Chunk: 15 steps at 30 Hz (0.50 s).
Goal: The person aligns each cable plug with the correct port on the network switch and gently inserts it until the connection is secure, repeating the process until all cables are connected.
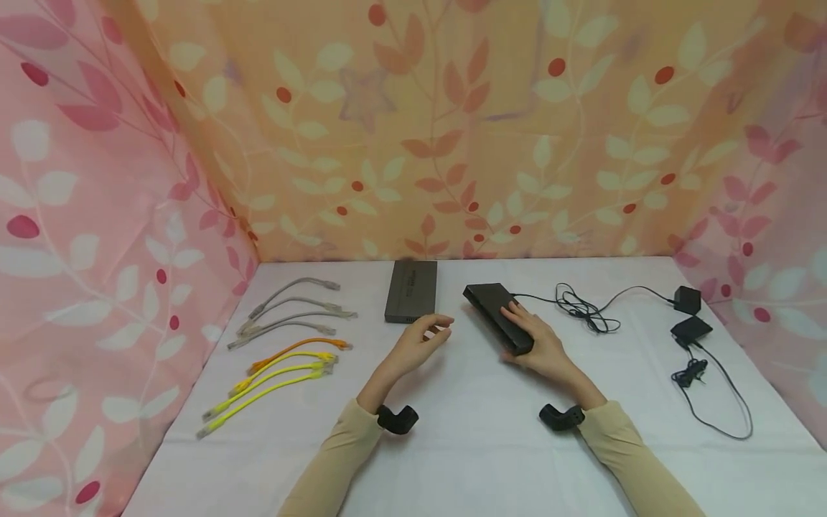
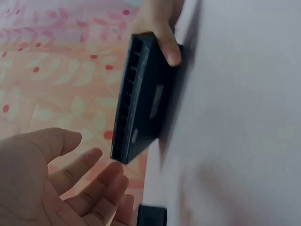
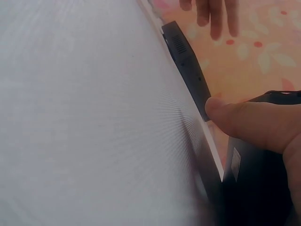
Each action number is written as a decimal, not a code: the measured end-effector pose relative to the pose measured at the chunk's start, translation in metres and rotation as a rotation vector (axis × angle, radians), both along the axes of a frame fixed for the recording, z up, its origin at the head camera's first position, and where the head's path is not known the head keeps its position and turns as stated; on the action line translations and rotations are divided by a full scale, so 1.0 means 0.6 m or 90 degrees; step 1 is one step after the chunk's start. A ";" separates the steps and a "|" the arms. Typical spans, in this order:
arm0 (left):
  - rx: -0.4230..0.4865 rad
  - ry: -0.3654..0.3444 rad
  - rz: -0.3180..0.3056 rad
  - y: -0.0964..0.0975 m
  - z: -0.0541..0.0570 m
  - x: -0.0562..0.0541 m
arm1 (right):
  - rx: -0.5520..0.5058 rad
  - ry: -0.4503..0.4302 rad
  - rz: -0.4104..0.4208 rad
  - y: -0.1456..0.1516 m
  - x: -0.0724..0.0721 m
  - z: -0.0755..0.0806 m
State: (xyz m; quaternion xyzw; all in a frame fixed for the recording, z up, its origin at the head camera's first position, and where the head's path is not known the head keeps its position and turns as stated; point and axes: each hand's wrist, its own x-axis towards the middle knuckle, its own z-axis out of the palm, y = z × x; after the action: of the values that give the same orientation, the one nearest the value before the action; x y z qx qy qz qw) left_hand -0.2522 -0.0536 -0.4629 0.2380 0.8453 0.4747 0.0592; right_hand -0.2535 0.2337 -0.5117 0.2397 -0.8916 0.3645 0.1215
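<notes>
My right hand (image 1: 545,350) grips a black network switch (image 1: 489,305) by its near right side, thumb below and fingers over the top. The switch is tilted, its left edge raised off the table. In the left wrist view a row of ports (image 2: 126,101) runs along that edge, and a pale label (image 2: 156,101) shows on the underside. Between the two boxes, my left hand (image 1: 413,348) hovers with relaxed fingers, holding nothing. Just beyond its fingertips a dark grey network switch (image 1: 411,289) lies flat on the table.
Grey network cables (image 1: 291,314) lie at the left, with an orange cable (image 1: 297,350) and several yellow cables (image 1: 265,391) nearer. A coiled black cord (image 1: 584,310) runs from the held switch toward a power adapter (image 1: 687,299). Another adapter (image 1: 691,329) with its cord lies at the right.
</notes>
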 end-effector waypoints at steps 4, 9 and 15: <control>-0.048 0.027 -0.013 -0.033 0.001 0.008 | 0.007 -0.003 0.002 -0.002 0.000 0.001; -0.100 0.054 0.007 -0.085 0.004 0.012 | 0.009 -0.008 0.003 -0.004 0.001 0.003; -0.195 0.145 0.071 -0.157 -0.005 0.001 | 0.005 -0.014 0.004 -0.003 0.003 0.006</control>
State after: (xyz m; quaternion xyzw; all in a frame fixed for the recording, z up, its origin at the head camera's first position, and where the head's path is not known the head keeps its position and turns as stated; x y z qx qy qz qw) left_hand -0.2514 -0.1478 -0.4657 0.2309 0.9208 0.3132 -0.0276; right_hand -0.2516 0.2320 -0.5081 0.2388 -0.8936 0.3640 0.1095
